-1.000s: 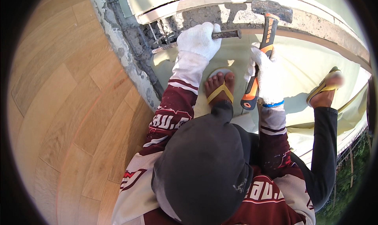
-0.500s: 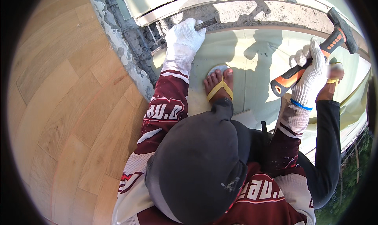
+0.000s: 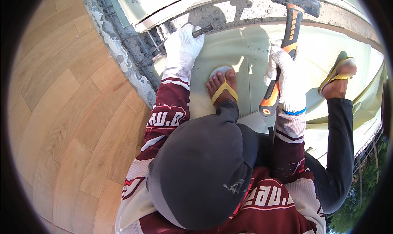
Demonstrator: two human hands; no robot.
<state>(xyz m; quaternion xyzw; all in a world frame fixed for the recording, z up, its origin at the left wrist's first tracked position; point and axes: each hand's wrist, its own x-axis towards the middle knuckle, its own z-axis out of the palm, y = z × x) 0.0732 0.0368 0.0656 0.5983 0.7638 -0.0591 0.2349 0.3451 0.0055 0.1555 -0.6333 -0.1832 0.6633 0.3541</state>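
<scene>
Partly hidden chisel [image 3: 203, 30] (gloved left hand [image 3: 183, 43])

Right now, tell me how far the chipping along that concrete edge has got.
Done: near the corner the concrete edge is broken away, with bare rebar showing. In hand: the left hand holds a chisel against the edge, and the right hand has the hammer raised. Left: the strip to the right looks mostly intact.

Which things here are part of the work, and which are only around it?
In use:
- left hand holding a chisel
- right hand holding a hammer
- broken concrete edge

Only around:
- wooden floor
- yellow sandals
- green sheet
</scene>
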